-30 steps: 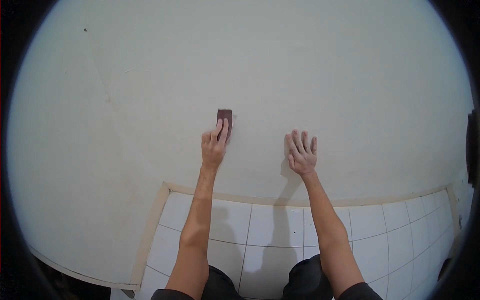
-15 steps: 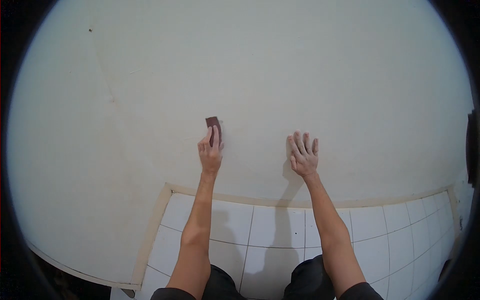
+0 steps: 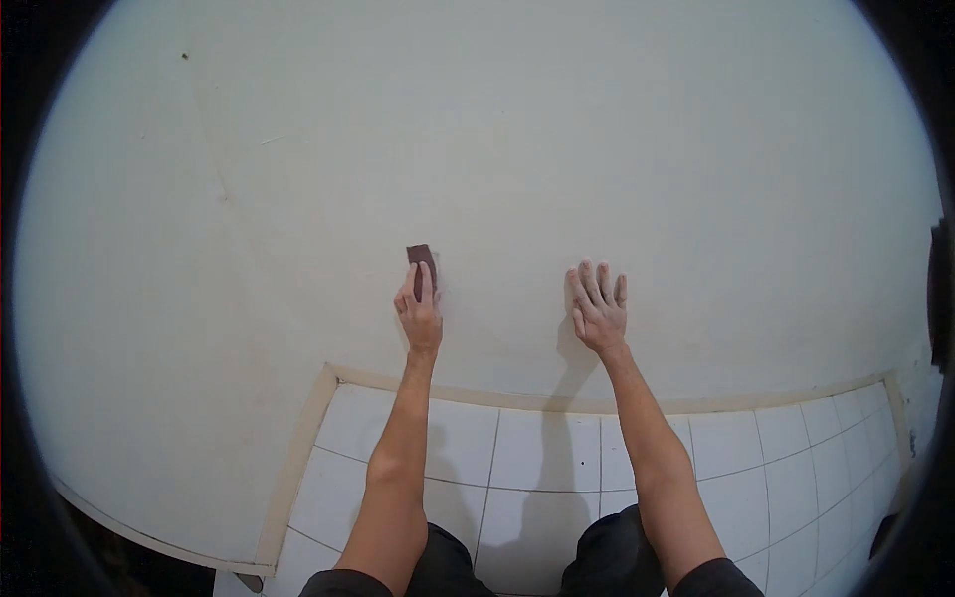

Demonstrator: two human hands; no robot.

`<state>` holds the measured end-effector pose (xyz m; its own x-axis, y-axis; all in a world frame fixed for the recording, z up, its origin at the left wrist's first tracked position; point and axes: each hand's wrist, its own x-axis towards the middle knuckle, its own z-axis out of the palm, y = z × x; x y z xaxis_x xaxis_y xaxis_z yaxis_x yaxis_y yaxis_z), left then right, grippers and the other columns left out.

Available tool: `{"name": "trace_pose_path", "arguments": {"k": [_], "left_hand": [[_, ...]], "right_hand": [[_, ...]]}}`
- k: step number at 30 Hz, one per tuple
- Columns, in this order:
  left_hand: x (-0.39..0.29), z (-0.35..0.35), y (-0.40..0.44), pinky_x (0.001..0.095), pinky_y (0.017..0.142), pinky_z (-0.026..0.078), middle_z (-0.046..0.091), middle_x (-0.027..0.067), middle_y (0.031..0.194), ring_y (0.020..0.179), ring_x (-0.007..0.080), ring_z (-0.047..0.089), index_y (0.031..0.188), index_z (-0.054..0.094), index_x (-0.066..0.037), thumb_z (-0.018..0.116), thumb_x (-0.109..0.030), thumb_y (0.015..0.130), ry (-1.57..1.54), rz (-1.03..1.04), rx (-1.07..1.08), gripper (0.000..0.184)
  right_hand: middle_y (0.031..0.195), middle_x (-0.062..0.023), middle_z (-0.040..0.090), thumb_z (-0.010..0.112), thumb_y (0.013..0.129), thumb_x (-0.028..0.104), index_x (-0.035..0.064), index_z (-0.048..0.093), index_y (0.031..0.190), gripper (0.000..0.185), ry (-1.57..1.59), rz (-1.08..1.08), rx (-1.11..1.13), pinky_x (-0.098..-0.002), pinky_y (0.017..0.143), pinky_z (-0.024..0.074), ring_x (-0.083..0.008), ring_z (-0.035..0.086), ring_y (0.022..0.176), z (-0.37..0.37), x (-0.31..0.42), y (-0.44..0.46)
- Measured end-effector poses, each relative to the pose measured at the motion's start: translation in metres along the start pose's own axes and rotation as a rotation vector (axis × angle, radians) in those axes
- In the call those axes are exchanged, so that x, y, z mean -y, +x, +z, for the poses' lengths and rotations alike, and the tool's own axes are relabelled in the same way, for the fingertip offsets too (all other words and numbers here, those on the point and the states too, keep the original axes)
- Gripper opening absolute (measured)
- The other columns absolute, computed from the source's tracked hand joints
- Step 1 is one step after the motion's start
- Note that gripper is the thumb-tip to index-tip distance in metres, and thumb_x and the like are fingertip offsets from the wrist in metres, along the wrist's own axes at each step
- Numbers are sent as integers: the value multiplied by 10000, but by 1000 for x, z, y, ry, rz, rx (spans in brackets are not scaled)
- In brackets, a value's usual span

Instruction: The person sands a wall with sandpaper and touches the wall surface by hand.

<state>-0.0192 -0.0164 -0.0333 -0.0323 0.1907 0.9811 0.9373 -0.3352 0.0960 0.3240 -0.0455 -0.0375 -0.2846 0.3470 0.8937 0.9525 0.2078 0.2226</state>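
Observation:
My left hand grips a dark brown piece of sandpaper and presses it against the pale wall. Two fingers lie along the sandpaper's face, and its top edge sticks out above them. To the right, my right hand rests flat on the same wall with its fingers spread. Whitish dust coats those fingers, and nothing is in that hand.
White floor tiles meet the wall along a beige skirting strip. The wall juts out at the left with its own corner. A small dark hole marks the upper left wall. A dark object stands at the right edge.
My left hand has slid slightly down the wall with the sandpaper. My right hand stays spread on the wall, and the whole view has shifted a little.

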Motion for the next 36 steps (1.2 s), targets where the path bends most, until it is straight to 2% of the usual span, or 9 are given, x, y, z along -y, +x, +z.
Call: {"name": "trace_pose_path", "arguments": {"k": [6, 10, 11, 14, 20, 22, 24, 29, 36], "left_hand": [[-26, -6, 54, 391, 997, 449, 498, 46, 1504, 1181, 248, 523, 1481, 575, -122, 808, -105, 843, 85, 135, -46, 679], [-26, -16, 67, 410, 1030, 433, 487, 71, 1518, 1238, 278, 516, 1506, 534, -97, 730, -63, 909, 13, -57, -72, 629], [-24, -18, 60, 443, 1058, 399, 487, 123, 1519, 1330, 295, 495, 1542, 486, -80, 683, 33, 914, -68, -158, -77, 667], [1, -6, 17, 448, 1063, 401, 466, 131, 1528, 1329, 315, 493, 1532, 499, -72, 700, 38, 894, -23, -193, -63, 677], [-1, -5, 1, 435, 1067, 413, 451, 132, 1531, 1277, 316, 502, 1505, 530, -53, 736, 12, 853, -174, 172, 133, 686], [-14, -4, 28, 415, 1051, 430, 470, 111, 1518, 1265, 289, 510, 1493, 545, -64, 757, -19, 851, -114, 189, 86, 678], [-21, -5, 54, 383, 1008, 454, 472, 79, 1522, 1225, 258, 533, 1487, 557, -99, 810, -70, 837, 3, 177, -13, 698], [-10, -8, 44, 456, 1090, 359, 458, 141, 1525, 1292, 317, 477, 1564, 451, -69, 651, 84, 895, -125, -161, -132, 715], [-3, -1, 10, 426, 1022, 427, 486, 112, 1502, 1329, 294, 482, 1482, 563, -78, 774, -22, 852, -128, 98, 14, 666]], "right_hand": [[1695, 4, 325, 378, 1005, 350, 266, 388, 1617, 618, 29, 14, 7, -538, 1299, 19, -264, 222, 1588, 0, -5, -2], [1693, -50, 327, 412, 999, 297, 208, 405, 1610, 618, 51, -1, 6, -547, 1294, 7, -290, 195, 1596, 0, -10, -4], [1693, -50, 328, 414, 998, 295, 209, 404, 1611, 619, 64, 1, 11, -547, 1294, 6, -291, 195, 1596, -1, -10, -4], [1692, -51, 330, 418, 995, 289, 209, 402, 1612, 622, 79, 3, 17, -547, 1294, 3, -292, 197, 1595, -4, -9, -3], [1696, -2, 322, 376, 1012, 350, 267, 387, 1617, 611, 4, 18, 27, -537, 1299, 30, -264, 231, 1585, -2, -4, -2], [1694, -2, 326, 378, 1011, 352, 268, 393, 1614, 609, 4, 15, 8, -540, 1299, 31, -265, 233, 1584, -1, -4, -2], [1694, -1, 327, 384, 1009, 356, 269, 398, 1612, 609, 29, 18, 2, -542, 1298, 32, -265, 239, 1583, -2, -4, -2], [1690, 1, 337, 409, 995, 342, 270, 405, 1609, 618, 49, 22, 16, -548, 1296, 36, -273, 256, 1577, -2, -2, -4], [1681, -1, 355, 416, 987, 327, 267, 411, 1605, 621, 11, 21, 0, -550, 1297, 26, -285, 260, 1574, -1, -2, -4]]}}
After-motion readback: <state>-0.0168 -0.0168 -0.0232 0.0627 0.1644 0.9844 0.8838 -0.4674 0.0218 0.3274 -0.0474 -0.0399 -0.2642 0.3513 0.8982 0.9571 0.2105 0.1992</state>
